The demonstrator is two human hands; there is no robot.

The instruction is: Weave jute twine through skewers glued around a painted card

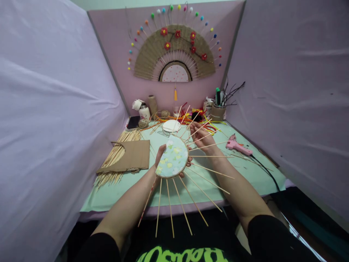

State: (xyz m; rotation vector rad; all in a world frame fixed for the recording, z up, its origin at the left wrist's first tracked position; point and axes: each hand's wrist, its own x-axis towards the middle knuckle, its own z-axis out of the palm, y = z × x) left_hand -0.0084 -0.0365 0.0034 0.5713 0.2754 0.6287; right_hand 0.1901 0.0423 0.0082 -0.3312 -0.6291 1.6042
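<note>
My left hand (160,153) grips a half-round fan base (172,157) covered in pale blue cloth with yellow-green patches. Its thumb lies at the straight edge, and its fingertips show past the curved rim. Thin wooden sticks (183,198) spread out from that rim like rays, some with reddish marks. At the far end of the fan, my right hand (200,137) has its fingers bent and pinched together at one of the upper sticks. The exact contact of those fingertips is partly hidden by the crossing sticks.
A pink glue gun (238,146) with a black cord lies right. Cut cardboard (136,154) rests on a stack of sticks (109,160) at left. Behind are a white disc (171,126), coloured pipe cleaners (160,119), twine and a pen holder (218,112). A finished fan (152,54) hangs on the back wall.
</note>
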